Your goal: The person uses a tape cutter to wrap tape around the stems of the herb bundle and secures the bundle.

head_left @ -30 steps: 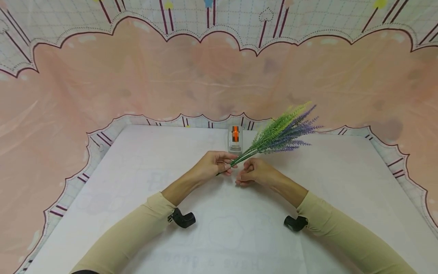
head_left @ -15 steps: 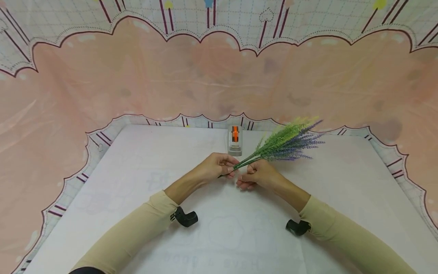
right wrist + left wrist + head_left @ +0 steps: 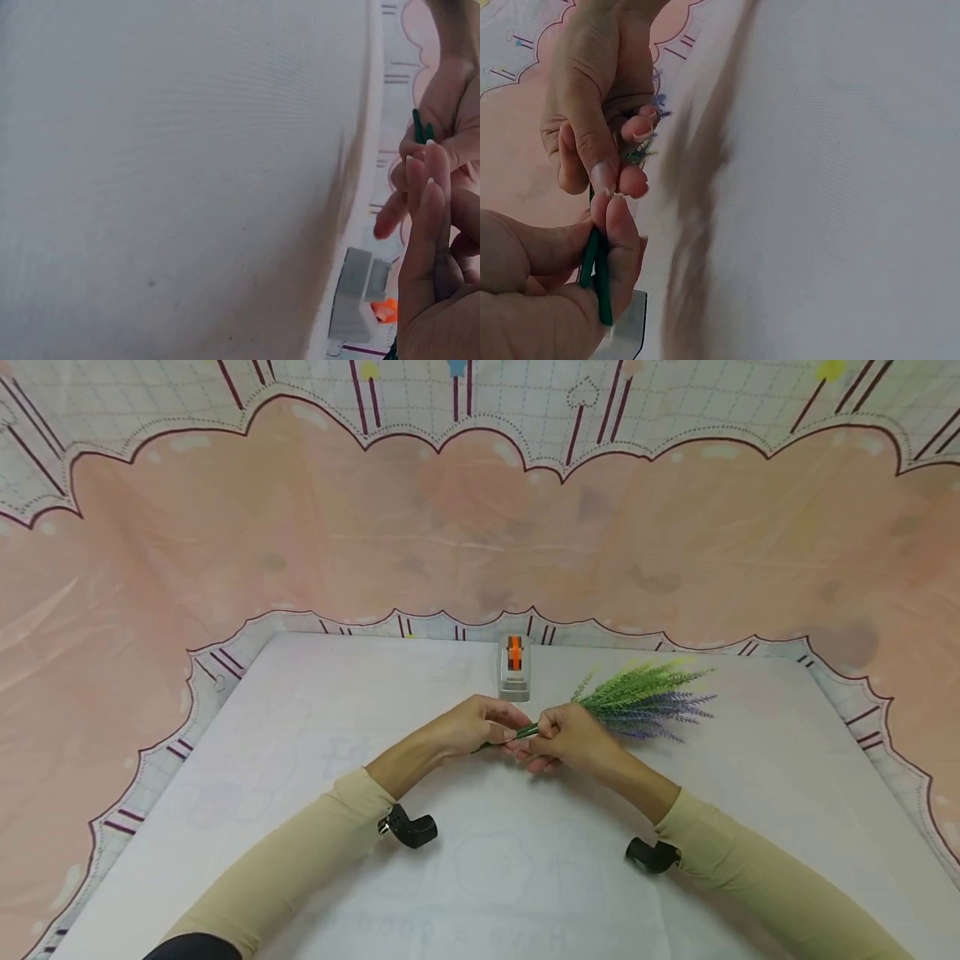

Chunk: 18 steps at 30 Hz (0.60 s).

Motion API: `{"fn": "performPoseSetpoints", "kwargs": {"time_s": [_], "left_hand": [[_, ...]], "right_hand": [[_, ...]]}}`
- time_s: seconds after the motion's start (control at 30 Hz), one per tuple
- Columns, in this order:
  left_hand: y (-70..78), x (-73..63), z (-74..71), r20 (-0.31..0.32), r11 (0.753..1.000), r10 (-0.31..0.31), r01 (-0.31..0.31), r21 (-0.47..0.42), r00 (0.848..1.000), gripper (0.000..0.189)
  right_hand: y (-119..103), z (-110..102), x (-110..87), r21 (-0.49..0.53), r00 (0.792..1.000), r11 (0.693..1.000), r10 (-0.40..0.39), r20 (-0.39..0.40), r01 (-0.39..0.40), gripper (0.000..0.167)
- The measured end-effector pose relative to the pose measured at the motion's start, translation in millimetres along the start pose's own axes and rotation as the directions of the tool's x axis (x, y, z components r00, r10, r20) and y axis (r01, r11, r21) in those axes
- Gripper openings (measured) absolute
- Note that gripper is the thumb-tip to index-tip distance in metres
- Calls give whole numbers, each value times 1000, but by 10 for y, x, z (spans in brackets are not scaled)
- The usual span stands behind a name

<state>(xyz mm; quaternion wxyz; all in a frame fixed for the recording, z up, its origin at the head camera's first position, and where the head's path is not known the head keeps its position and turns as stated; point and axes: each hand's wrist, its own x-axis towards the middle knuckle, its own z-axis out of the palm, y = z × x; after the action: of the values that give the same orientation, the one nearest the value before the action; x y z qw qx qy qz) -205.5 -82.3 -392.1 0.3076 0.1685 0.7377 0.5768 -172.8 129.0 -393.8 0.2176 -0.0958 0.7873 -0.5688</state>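
A lavender bunch (image 3: 651, 700) with yellow-green and purple sprays lies slantwise above the table, its heads to the right. My left hand (image 3: 474, 727) pinches the lower ends of its thin green stems between thumb and fingers; in the left wrist view the stem ends (image 3: 601, 292) poke out below. Close beside it, my right hand (image 3: 576, 737) has its thumb and curled index finger on the stems, higher up. Part of the stems is hidden behind the right hand. In the right wrist view, the stem tips (image 3: 421, 129) stick out past the left hand (image 3: 454, 112).
A grey tape dispenser (image 3: 514, 672) with an orange core stands just behind the hands on the white table (image 3: 360, 685). A peach patterned cloth (image 3: 450, 535) hangs behind the table. Black wrist cameras (image 3: 412, 828) sit on both sleeves.
The lavender heads have swung down from above the table's back edge. My right hand has come up to the stems and taken hold of them. The left hand has shifted slightly right.
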Motion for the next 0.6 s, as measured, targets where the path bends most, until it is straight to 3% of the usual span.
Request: {"fn": "performPoseSetpoints", "kwargs": {"time_s": [0.2,0.33,0.43,0.5,0.53,0.6], "left_hand": [[-15,26,-6,32,1000,-1,2,-25,999,31],[-44,33,-12,34,999,15,-13,-33,999,33],[-48,25,-15,28,999,15,-14,-37,999,34],[-45,18,-12,25,999,12,-11,-44,1000,33],[-45,14,-10,25,999,12,-10,-51,1000,32],[-44,10,-6,23,998,13,-11,-55,1000,30]], "right_hand": [[-39,-10,2,26,1000,1000,11,14,-11,11],[-61,-22,-2,-15,1000,1000,-22,18,22,16],[-89,-32,-20,-124,996,988,-93,-5,91,18],[-100,-41,-26,-272,984,947,-178,-7,169,14],[-106,-44,-30,-355,974,911,-225,0,211,13],[-116,-43,-35,-525,948,803,-318,25,283,16]]}}
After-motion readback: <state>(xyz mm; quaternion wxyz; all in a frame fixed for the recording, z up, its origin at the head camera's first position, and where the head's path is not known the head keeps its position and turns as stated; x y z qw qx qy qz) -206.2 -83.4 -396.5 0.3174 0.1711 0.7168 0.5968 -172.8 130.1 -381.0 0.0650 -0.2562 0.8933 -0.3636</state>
